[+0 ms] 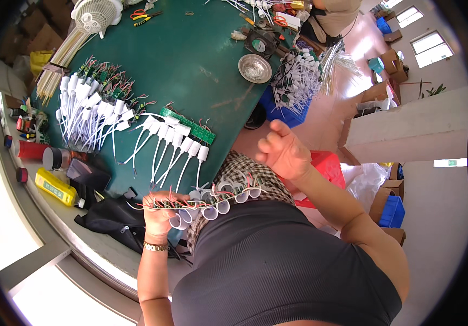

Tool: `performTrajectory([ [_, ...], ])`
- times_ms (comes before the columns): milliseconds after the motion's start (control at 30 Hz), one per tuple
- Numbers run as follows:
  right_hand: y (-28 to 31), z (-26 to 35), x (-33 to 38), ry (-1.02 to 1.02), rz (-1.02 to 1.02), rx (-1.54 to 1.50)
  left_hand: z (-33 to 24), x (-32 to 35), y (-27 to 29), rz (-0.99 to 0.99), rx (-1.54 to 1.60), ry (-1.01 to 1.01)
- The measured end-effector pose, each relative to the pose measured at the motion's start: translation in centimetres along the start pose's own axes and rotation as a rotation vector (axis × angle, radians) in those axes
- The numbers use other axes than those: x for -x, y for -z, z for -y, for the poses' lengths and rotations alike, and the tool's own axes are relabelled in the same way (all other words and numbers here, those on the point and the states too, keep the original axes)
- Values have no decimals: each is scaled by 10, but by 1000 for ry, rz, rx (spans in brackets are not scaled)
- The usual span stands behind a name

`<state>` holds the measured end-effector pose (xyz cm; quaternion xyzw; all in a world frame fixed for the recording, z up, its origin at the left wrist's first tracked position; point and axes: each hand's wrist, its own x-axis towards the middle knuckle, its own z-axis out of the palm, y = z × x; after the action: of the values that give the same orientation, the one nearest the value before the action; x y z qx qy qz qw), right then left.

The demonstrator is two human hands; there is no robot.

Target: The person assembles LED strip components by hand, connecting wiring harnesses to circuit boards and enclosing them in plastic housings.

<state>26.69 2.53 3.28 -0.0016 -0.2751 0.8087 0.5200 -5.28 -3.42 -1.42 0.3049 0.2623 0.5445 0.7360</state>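
My left hand [158, 217] is closed around one end of a circuit board strip [204, 204], held nearly edge-on above my lap. Several white plastic tubes [210, 212] hang along the strip, and thin red and white wires stick out from it. Raised to the right of the strip, my right hand [284, 152] has its fingers loosely bent and apart, with nothing visible in them. On the table ahead lies a green circuit board panel [190, 126] with a row of white capped cables [171, 138] against its near side.
A heap of white capped cables [90, 111] covers the left of the green table [190, 60]. Farther off are a metal bowl [255, 68], a fan [93, 15] and pliers [148, 19]. A yellow bottle [55, 187] and black bag [115, 223] sit left; a red stool [326, 173] stands right.
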Motion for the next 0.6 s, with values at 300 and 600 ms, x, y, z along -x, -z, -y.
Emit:
performTrajectory([
  [300,-15,-16,-28,-560,124,1077,-7,-2,1,-217,-28,-127],
  [600,-56,-33,-63,-168,176,1055,-55,-2,-7,-145,-93,-255],
])
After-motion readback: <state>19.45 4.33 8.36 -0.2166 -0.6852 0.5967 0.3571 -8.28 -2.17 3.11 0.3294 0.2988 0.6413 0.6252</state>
